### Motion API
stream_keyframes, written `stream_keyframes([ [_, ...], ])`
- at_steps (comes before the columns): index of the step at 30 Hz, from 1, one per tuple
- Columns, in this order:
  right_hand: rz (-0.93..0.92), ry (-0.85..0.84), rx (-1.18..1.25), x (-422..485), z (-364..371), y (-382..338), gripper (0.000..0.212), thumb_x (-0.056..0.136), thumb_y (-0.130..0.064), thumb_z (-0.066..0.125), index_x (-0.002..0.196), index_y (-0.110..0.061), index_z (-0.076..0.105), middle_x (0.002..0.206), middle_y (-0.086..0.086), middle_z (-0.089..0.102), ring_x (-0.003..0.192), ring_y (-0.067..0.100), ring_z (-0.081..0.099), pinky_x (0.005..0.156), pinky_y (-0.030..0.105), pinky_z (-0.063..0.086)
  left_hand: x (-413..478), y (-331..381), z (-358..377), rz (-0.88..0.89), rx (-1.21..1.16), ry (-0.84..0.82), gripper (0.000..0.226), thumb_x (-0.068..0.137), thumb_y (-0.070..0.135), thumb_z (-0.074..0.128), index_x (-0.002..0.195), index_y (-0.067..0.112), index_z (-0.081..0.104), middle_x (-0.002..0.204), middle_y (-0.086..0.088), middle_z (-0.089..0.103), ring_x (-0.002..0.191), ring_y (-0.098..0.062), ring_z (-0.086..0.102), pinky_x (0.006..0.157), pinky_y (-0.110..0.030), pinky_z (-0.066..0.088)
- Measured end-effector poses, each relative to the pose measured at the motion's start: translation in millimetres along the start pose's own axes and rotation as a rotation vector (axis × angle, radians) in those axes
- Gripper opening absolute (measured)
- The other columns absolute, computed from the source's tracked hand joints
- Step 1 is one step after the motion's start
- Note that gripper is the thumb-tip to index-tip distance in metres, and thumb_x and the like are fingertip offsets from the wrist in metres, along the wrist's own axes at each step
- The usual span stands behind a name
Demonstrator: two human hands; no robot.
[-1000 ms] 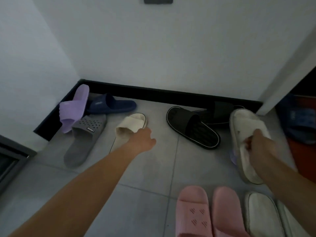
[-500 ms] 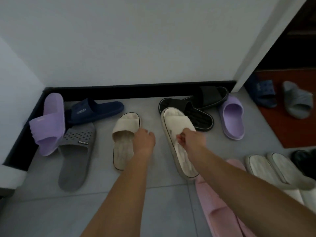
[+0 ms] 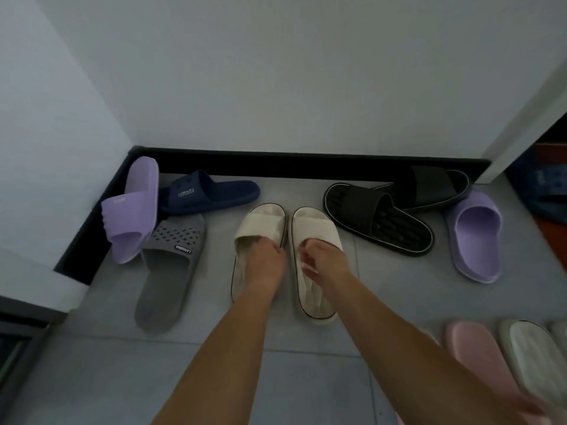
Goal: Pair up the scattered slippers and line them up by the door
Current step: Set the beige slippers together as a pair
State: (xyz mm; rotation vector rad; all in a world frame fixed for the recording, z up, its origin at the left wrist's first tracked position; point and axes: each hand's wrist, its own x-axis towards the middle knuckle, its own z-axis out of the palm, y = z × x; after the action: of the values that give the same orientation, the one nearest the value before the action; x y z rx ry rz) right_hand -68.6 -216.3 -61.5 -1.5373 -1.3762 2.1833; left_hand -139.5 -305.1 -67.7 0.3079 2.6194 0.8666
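The left hand (image 3: 266, 265) curls over the strap edge of the left cream slipper (image 3: 260, 222). The right hand (image 3: 322, 260) pinches the right cream slipper (image 3: 313, 223) just beside it. Both slippers lie flat on the floor (image 3: 122, 378), toes toward the wall (image 3: 306, 87), between a grey slipper (image 3: 165, 289) and a black slipper (image 3: 377, 219).

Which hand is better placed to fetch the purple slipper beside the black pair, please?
Right, probably. The purple slipper lies right of the black pair, on the side of the right hand; the left hand would have to cross that arm. Each holds a cream slipper.
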Motion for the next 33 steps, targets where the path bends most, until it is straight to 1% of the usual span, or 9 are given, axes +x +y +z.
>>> stream_keyframes([
  [3, -0.052, -0.060, -0.331, 11, 2, 11, 0.019, 0.090, -0.014, 0.056, 0.107, -0.018, 0.064, 0.085, 0.005, 0.061, 0.070, 0.014, 0.056, 0.069, 0.030, 0.052, 7, -7, 3, 0.016, 0.106, -0.008, 0.032, 0.092, 0.021, 0.050, 0.114, -0.001, 0.055, 0.116, -0.021, 0.059, 0.107, -0.036, 0.057, 0.085, -0.039, 0.046],
  [5, -0.124, -0.058, -0.438, 18, 4, 17, 0.014, 0.090, -0.013, 0.055, 0.098, -0.020, 0.063, 0.077, 0.004, 0.058, 0.070, 0.019, 0.055, 0.075, 0.035, 0.051, 10, -10, 6, 0.018, 0.141, -0.016, 0.032, 0.092, 0.021, 0.050, 0.116, -0.001, 0.054, 0.119, -0.021, 0.057, 0.110, -0.035, 0.055, 0.088, -0.039, 0.044],
  [8, -0.212, -0.062, -0.475, 26, 10, 20, 0.016, 0.090, -0.009, 0.053, 0.100, -0.010, 0.066, 0.083, 0.007, 0.057, 0.078, 0.022, 0.053, 0.073, 0.032, 0.046, 16, -10, 13, 0.011, 0.055, -0.071, 0.029, 0.091, 0.019, 0.052, 0.111, -0.003, 0.057, 0.115, -0.022, 0.060, 0.106, -0.037, 0.056, 0.088, -0.040, 0.046],
  [12, -0.303, -0.120, -0.581, 30, 22, 17, 0.022, 0.088, 0.002, 0.046, 0.096, -0.003, 0.066, 0.078, 0.006, 0.057, 0.072, 0.018, 0.052, 0.058, 0.020, 0.043, 16, -3, 18, -0.006, -0.074, -0.120, 0.010, 0.088, 0.014, 0.056, 0.086, 0.004, 0.056, 0.099, -0.021, 0.064, 0.089, -0.032, 0.059, 0.067, -0.031, 0.039],
  [15, -0.305, -0.141, -0.611, 21, 22, 20, 0.030, 0.085, 0.007, 0.045, 0.100, -0.003, 0.068, 0.086, 0.010, 0.063, 0.081, 0.019, 0.057, 0.069, 0.020, 0.046, 6, -5, 18, -0.009, -0.092, -0.130, 0.010, 0.086, 0.011, 0.055, 0.077, 0.010, 0.055, 0.088, -0.016, 0.066, 0.074, -0.026, 0.054, 0.062, -0.026, 0.034],
  [24, -0.234, -0.255, -0.609, -69, -29, 71, 0.028, 0.080, 0.013, 0.044, 0.094, 0.003, 0.066, 0.097, 0.023, 0.068, 0.084, 0.021, 0.060, 0.068, 0.020, 0.044, -107, -33, 11, 0.055, -0.058, -0.172, 0.013, 0.082, 0.004, 0.054, 0.073, 0.012, 0.058, 0.069, -0.004, 0.058, 0.066, -0.017, 0.050, 0.049, -0.019, 0.031],
  [28, -0.136, -0.332, -0.588, -130, -63, 112, 0.031, 0.086, 0.007, 0.045, 0.090, -0.013, 0.068, 0.091, 0.007, 0.069, 0.087, 0.015, 0.062, 0.066, 0.005, 0.042, -188, -60, 12, 0.061, 0.042, -0.279, 0.013, 0.082, 0.006, 0.052, 0.078, 0.019, 0.053, 0.068, 0.009, 0.051, 0.064, -0.003, 0.046, 0.056, -0.007, 0.034],
  [30, -0.124, -0.352, -0.597, -153, -81, 132, 0.031, 0.088, 0.006, 0.045, 0.093, -0.015, 0.068, 0.089, -0.001, 0.066, 0.088, 0.010, 0.060, 0.067, 0.000, 0.040, -222, -71, 17, 0.019, 0.037, -0.331, 0.017, 0.082, 0.007, 0.052, 0.094, 0.017, 0.059, 0.087, 0.006, 0.060, 0.084, -0.010, 0.055, 0.065, -0.009, 0.035],
  [33, -0.136, -0.346, -0.640, -173, -105, 149, 0.031, 0.087, 0.010, 0.047, 0.103, -0.005, 0.068, 0.094, -0.002, 0.065, 0.090, 0.004, 0.059, 0.073, -0.004, 0.037, -255, -83, 26, -0.043, 0.015, -0.414, 0.035, 0.085, 0.007, 0.052, 0.119, 0.015, 0.055, 0.116, 0.000, 0.059, 0.112, -0.015, 0.053, 0.097, -0.023, 0.039],
])
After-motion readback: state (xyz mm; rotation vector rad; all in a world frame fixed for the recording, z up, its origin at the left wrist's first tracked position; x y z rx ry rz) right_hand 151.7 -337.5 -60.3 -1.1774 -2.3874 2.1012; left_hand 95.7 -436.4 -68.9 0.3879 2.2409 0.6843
